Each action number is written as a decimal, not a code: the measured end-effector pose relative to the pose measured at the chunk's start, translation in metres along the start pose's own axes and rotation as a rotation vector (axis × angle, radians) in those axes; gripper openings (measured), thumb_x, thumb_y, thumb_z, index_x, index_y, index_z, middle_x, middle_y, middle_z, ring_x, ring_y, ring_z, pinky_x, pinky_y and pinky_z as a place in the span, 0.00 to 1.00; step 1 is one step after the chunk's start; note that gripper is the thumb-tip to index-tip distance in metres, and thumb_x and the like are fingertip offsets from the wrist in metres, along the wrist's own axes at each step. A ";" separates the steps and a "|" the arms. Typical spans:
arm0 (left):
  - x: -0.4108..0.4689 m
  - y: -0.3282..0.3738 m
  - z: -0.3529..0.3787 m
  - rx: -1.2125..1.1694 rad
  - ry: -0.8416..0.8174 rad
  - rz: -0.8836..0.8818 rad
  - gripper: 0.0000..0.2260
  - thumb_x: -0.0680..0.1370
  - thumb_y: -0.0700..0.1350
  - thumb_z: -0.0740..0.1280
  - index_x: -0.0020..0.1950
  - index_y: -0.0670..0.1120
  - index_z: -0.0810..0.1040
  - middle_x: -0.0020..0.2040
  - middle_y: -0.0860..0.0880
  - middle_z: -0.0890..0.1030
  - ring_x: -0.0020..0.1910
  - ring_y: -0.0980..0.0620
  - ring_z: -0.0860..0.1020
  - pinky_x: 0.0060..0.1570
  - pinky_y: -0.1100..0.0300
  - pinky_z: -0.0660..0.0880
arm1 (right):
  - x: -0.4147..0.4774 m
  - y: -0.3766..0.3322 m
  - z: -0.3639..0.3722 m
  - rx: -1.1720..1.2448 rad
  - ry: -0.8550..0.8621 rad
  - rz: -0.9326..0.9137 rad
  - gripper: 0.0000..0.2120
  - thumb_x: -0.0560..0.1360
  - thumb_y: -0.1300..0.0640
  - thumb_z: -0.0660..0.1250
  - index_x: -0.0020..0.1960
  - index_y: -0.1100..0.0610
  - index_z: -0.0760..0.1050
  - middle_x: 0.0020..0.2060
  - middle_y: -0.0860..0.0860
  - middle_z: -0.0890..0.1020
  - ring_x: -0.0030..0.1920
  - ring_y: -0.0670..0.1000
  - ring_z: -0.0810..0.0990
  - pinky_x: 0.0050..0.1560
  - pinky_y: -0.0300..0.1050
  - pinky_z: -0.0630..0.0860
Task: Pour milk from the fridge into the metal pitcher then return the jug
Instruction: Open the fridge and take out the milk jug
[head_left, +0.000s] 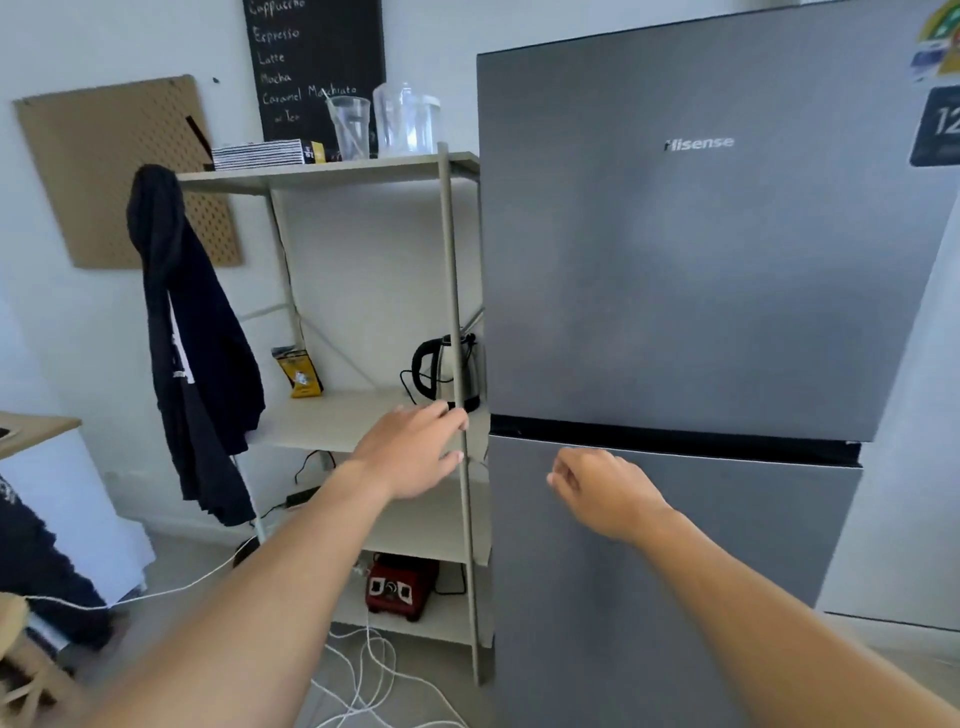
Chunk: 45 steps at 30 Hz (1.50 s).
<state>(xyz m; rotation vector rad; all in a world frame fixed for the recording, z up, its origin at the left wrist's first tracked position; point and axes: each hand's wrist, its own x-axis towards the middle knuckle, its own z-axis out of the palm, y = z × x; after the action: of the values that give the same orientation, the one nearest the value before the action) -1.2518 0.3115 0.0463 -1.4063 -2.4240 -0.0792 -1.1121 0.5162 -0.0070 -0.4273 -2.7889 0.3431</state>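
Note:
A grey two-door fridge (691, 270) stands in front of me with both doors closed. The dark gap between upper and lower door runs at mid height. My left hand (415, 452) is stretched out with fingers apart, just left of the fridge's left edge and in front of the shelf post, holding nothing. My right hand (602, 491) hangs loosely curled in front of the top of the lower door, just under the gap, and holds nothing. No milk jug or metal pitcher is in view.
A beige shelf unit (332, 174) stands to the left of the fridge, with a kettle (447, 371), a yellow packet (300, 373), clear containers (405, 122) on top and a red appliance (400, 584) at the bottom. A dark jacket (192, 332) hangs on it. White cables (363, 670) lie on the floor.

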 end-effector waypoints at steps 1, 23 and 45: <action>0.011 0.003 0.003 0.015 0.027 0.025 0.16 0.83 0.52 0.60 0.70 0.51 0.70 0.66 0.51 0.74 0.58 0.50 0.77 0.59 0.53 0.70 | 0.002 0.007 0.000 -0.006 0.013 0.013 0.10 0.80 0.48 0.56 0.50 0.52 0.72 0.47 0.48 0.79 0.46 0.55 0.78 0.46 0.48 0.75; 0.201 0.017 0.085 0.349 0.287 0.287 0.44 0.77 0.42 0.70 0.83 0.53 0.44 0.82 0.45 0.36 0.80 0.42 0.36 0.79 0.45 0.44 | 0.108 0.088 0.089 0.001 0.120 0.057 0.22 0.81 0.50 0.56 0.74 0.52 0.63 0.67 0.47 0.70 0.67 0.49 0.66 0.67 0.43 0.65; 0.209 -0.002 0.115 0.180 0.447 0.310 0.48 0.73 0.42 0.74 0.83 0.53 0.45 0.82 0.51 0.41 0.82 0.47 0.43 0.79 0.45 0.44 | 0.135 0.057 0.096 -0.077 0.073 0.412 0.20 0.79 0.56 0.62 0.70 0.57 0.67 0.63 0.54 0.74 0.66 0.56 0.70 0.64 0.45 0.65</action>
<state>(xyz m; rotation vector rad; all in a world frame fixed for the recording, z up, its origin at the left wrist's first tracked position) -1.3784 0.5088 0.0038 -1.4777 -1.7918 -0.0873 -1.2519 0.5950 -0.0775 -1.0159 -2.6335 0.3005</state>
